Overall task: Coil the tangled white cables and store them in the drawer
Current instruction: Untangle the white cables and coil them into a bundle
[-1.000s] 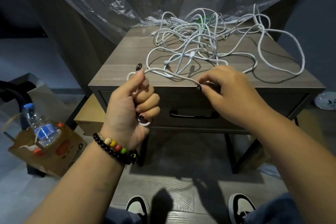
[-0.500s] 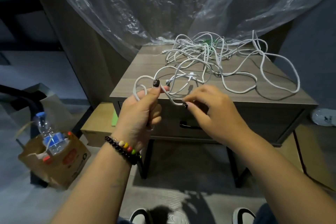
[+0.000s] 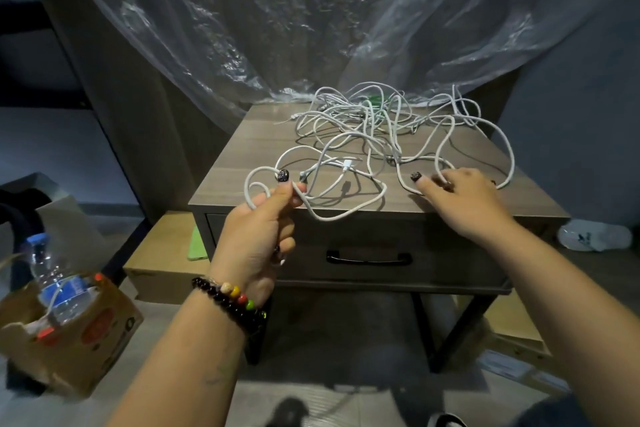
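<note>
1. Head view, far left: a cardboard box (image 3: 69, 333) sits on the floor with a water bottle (image 3: 55, 283) standing in it. Neither has a part in your job.
2. Your left hand (image 3: 258, 231) is raised at the front left corner of the surface (image 3: 242, 163). Its thumb and curled fingers (image 3: 282, 179) pinch the near end of one white cable, with a couple of small loops (image 3: 258, 180) standing out of the grip. That looks like the start of a first coil, nothing more.
3. From that grip the same cable sags over the front edge and runs back up toward the middle, where a white plug (image 3: 347, 163) lies flat.
4. The tangled white cables (image 3: 377, 128) lie in a loose heap across the middle and back of the surface, strands crossing over one another, with a bit of green (image 3: 375, 100) showing deep in the pile. Clear plastic sheeting (image 3: 277, 28) hangs behind and touches the back edge.
5. The drawer (image 3: 367, 253) under the surface is closed, its dark handle (image 3: 369, 258) untouched. Nothing is stored yet.
6. Your right hand (image 3: 460, 198) rests on the right front of the surface, fingers bent down over a loop of cable; whether they actually grip it or only press on it, you cannot tell from here.
7. Judged overall, you are at the very beginning: almost all the untangling, every finished coil and the drawer step remain.
</note>
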The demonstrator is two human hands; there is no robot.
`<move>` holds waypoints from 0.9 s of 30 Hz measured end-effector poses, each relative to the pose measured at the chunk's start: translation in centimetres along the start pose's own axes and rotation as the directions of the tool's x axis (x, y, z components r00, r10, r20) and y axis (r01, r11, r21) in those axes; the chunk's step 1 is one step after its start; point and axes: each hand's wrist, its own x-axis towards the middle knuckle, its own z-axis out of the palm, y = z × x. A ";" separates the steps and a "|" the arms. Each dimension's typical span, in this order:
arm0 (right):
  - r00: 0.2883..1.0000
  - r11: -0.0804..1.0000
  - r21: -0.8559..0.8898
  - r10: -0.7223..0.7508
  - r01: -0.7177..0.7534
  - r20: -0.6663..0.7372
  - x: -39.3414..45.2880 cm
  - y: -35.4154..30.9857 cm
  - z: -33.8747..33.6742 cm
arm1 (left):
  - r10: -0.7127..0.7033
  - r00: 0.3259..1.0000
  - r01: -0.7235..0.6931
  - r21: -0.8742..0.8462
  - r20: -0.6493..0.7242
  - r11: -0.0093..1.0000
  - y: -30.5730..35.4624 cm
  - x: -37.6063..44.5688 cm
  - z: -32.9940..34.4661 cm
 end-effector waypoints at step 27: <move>0.966 0.945 -0.328 0.097 -0.013 0.239 18.7 -12.4 6.8 | -0.321 0.892 0.330 0.029 0.318 0.944 1.9 1.7 -3.6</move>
